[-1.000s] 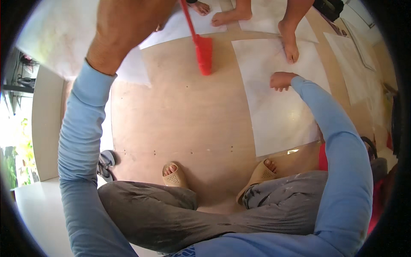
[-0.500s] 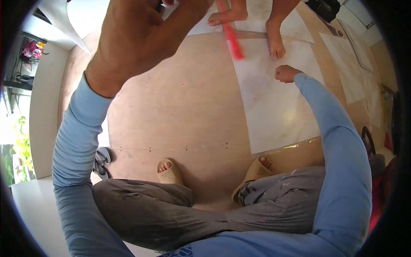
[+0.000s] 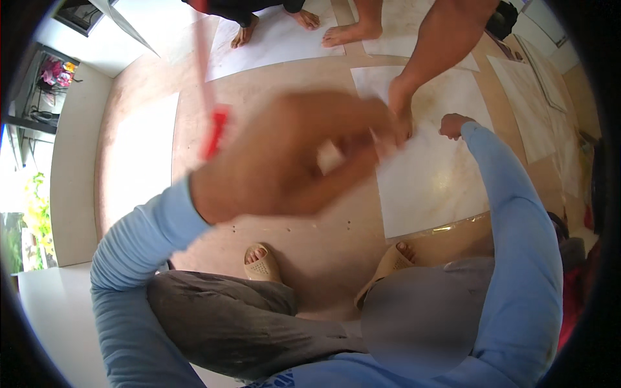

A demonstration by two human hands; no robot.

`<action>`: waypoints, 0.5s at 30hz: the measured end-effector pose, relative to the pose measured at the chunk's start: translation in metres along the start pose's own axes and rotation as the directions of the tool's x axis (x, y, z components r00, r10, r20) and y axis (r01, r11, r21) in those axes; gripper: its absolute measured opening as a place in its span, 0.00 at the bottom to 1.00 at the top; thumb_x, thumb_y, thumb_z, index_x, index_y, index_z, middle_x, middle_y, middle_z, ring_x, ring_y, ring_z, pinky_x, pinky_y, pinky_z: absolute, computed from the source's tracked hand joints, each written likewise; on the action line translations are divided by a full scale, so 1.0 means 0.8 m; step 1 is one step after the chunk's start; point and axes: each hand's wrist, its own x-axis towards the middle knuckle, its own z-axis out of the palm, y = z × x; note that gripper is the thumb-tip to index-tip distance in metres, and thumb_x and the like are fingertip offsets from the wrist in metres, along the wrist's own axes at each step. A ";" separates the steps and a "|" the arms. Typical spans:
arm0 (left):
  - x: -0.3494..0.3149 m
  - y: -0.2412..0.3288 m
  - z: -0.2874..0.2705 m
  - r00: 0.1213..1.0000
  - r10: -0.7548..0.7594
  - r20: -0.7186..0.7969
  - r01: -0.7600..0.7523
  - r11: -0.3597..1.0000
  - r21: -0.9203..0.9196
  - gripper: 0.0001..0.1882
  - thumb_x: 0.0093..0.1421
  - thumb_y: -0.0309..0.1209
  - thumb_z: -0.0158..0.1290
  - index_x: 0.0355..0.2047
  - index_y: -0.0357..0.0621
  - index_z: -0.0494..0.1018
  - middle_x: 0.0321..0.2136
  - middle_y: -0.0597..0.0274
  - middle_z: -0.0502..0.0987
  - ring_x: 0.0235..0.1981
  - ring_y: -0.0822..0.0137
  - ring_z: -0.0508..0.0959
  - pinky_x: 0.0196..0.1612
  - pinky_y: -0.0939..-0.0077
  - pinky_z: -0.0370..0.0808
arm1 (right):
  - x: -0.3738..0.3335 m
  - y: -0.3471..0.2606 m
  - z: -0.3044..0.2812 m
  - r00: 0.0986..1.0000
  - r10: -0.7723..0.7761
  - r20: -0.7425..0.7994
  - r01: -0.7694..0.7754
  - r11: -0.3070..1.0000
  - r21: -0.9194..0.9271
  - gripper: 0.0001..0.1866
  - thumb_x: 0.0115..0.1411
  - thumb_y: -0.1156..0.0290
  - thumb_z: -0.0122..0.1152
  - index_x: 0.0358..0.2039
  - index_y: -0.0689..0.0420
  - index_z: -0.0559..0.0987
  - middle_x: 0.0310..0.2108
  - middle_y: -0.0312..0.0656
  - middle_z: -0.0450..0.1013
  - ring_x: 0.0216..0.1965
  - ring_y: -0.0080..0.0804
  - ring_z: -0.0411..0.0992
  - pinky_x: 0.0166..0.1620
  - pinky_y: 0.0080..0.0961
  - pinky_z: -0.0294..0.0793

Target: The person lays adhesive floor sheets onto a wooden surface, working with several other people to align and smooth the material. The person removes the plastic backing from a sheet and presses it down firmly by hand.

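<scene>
While left hand [image 3: 284, 155] blurs, right hand [image 3: 453, 124] presses glossy white sheet [image 3: 433, 181].

The left hand [image 3: 291, 158] hangs above the floor, left of the sheet [image 3: 430, 174].

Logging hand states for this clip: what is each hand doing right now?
Left hand: raised, blurred, fingers curled; grip cannot be told.
Right hand: closed, resting on the white tile.

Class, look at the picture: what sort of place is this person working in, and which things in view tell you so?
Probably a room where floor tiling is under way. Large pale marble-like tiles lie loose on a bare brownish subfloor, more tiles are spread further off, and another person's bare feet stand among them.
</scene>
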 end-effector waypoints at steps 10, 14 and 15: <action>-0.061 0.042 0.135 0.793 0.148 0.590 -0.102 0.989 -0.111 0.10 0.60 0.33 0.57 0.38 0.39 0.75 0.32 0.55 0.77 0.36 0.55 0.81 0.41 0.60 0.80 | -0.009 0.005 -0.017 0.992 0.124 -0.011 -0.123 0.992 0.023 0.19 0.66 0.59 0.56 0.34 0.63 0.85 0.35 0.45 0.85 0.33 0.38 0.84 0.42 0.41 0.82; -0.072 0.050 0.149 0.759 0.143 0.635 -0.087 0.989 -0.119 0.09 0.62 0.30 0.55 0.38 0.37 0.78 0.34 0.50 0.81 0.39 0.48 0.85 0.43 0.54 0.83 | -0.008 0.006 -0.011 0.994 0.111 -0.006 -0.110 0.994 0.025 0.19 0.66 0.59 0.56 0.35 0.63 0.84 0.36 0.44 0.85 0.33 0.37 0.85 0.43 0.41 0.83; -0.075 0.049 0.152 0.751 0.146 0.644 -0.093 0.989 -0.115 0.08 0.62 0.30 0.55 0.36 0.37 0.78 0.33 0.50 0.82 0.38 0.49 0.85 0.43 0.55 0.83 | -0.009 0.001 -0.008 0.993 0.122 -0.001 -0.122 0.992 0.013 0.19 0.66 0.59 0.56 0.35 0.63 0.84 0.36 0.43 0.86 0.33 0.37 0.85 0.43 0.40 0.83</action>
